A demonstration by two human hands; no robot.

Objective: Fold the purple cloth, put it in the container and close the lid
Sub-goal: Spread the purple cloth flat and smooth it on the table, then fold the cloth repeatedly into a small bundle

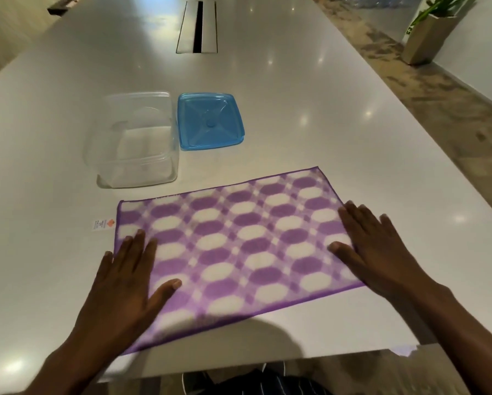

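Both hands, left hand (125, 276) and right hand (373, 249), press flat, fingers apart, on the purple cloth (236, 246) spread at the near tabletop (324, 115) edge. Risk: cloth slipping off while folding; container (133, 141) and lid (210, 121) lie beyond.

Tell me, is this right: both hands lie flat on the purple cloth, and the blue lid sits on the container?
Not quite. The head view shows the lid lying on the table beside the container, which is open. Both hands, left and right, do lie flat on the cloth.

Purple-and-white oval-patterned cloth (239, 246), clear container (133, 143), blue lid (210, 121), white table (324, 109)
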